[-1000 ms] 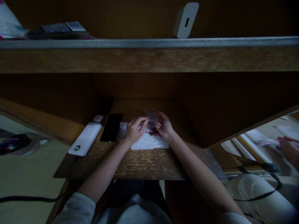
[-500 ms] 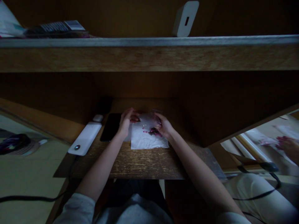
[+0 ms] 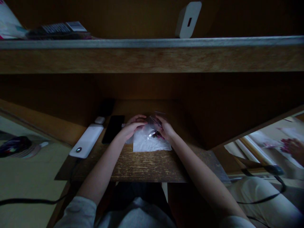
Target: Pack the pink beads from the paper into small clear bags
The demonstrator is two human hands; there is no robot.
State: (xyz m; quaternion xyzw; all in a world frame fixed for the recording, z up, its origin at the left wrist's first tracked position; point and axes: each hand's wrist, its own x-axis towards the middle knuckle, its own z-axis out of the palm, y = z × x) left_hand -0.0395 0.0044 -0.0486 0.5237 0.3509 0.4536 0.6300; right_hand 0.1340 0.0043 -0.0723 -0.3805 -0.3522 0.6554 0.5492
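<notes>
Between my hands is a clear, shiny plastic bag (image 3: 150, 129), above a crumpled white sheet (image 3: 148, 146) on the wooden desk. My right hand (image 3: 164, 127) is closed on the bag's right side, thumb and fingers curled round the film. From the left, my left hand (image 3: 134, 127) reaches to the bag's other edge, its thumb and fingertips closing on the film; the exact grip is dim. Dark and pink beads (image 3: 158, 135) show beside my right fingers, partly covered by the bag; whether they lie inside or under it, I cannot tell.
Left of my hands lie a black phone (image 3: 113, 129), a white power bank (image 3: 86, 141) and a small white case (image 3: 99, 120). Overhead runs a shelf edge (image 3: 152, 58) carrying a white charger (image 3: 190, 19). At right, another person's hand (image 3: 296, 150) is near pink pieces.
My left hand has turned and moved slightly right, onto the bag's edge. The bag has shifted lower over the beads, covering more of them. My right hand stays nearly in place.
</notes>
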